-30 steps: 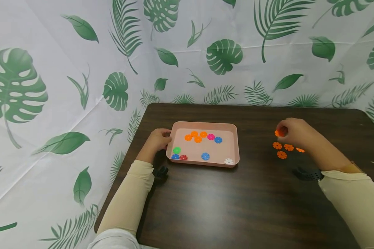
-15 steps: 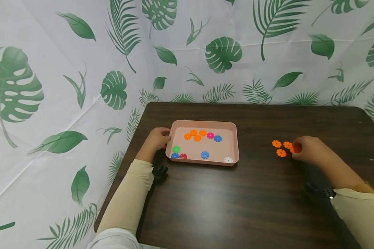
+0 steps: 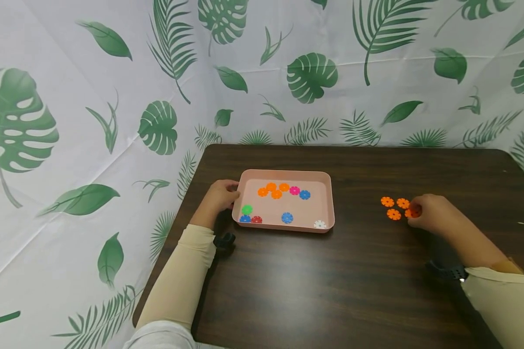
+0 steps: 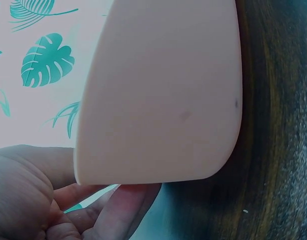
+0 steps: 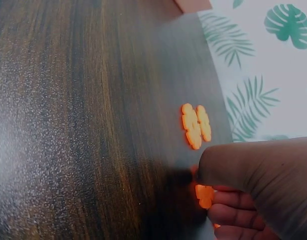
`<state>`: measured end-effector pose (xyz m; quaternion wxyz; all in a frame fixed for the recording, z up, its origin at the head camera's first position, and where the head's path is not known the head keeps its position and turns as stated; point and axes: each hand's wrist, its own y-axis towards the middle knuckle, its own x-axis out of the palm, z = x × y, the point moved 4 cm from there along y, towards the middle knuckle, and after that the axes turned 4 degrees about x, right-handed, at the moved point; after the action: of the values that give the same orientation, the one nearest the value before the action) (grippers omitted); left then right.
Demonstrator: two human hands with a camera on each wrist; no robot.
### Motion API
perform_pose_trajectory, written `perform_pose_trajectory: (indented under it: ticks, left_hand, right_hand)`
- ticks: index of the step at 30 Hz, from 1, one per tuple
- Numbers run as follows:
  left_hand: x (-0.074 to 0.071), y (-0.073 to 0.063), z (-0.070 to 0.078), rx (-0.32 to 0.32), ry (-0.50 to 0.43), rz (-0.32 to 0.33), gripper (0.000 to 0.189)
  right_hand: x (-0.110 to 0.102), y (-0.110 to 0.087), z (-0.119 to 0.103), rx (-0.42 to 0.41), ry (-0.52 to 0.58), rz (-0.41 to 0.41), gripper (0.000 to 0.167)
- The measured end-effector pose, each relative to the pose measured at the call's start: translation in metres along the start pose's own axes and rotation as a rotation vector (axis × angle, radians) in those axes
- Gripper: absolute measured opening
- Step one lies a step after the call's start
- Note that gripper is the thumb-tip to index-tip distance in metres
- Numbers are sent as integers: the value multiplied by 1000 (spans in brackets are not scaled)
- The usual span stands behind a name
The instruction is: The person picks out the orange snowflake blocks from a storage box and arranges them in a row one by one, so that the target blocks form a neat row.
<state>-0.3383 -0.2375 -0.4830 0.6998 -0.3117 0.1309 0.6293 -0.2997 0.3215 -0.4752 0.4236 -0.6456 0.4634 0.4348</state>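
Note:
My left hand [image 3: 220, 196] holds the left edge of a shallow pink tray [image 3: 288, 175]. In the left wrist view its fingers [image 4: 131, 205] curl against the tray's end wall. Inside lie several small notched plastic discs: an orange group [image 3: 277, 194], a pink disc [image 3: 294, 190], blue discs [image 3: 287, 217], a green disc [image 3: 247, 209], a red disc [image 3: 256, 219] and a white disc [image 3: 320, 224]. At the right my right hand [image 3: 434, 213] pinches an orange notched disc [image 3: 410, 213] low over the table, partly hidden by its fingers. Beside it lie loose orange discs [image 3: 387, 201].
The dark wooden table [image 3: 305, 291] stands against a white leaf-print cloth [image 3: 253, 68] hung behind and to the left. Black straps with small devices [image 3: 447, 271] sit on both wrists.
My right hand has moved right and towards me from above the loose orange discs, down to the disc at their right, then stayed there. The left hand and tray have kept their place.

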Motion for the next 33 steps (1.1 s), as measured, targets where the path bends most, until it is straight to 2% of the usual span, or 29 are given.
perform_pose_trajectory:
  ticks: [9, 19, 27, 33]
  left_hand:
    - [1, 0, -1, -2, -4, 1, 46]
    - [1, -1, 0, 31, -13, 2, 46]
    - [1, -1, 3, 20, -16, -2, 46]
    - [0, -2, 1, 13, -4, -1, 46]
  right_hand:
    - [1, -2, 2, -11, 5, 0, 40]
    - [-25, 1, -10, -6, 25, 0, 45]
    - [-42, 12, -39, -26, 55, 12, 54]
    - [-50, 30, -73, -99, 74, 78, 57]
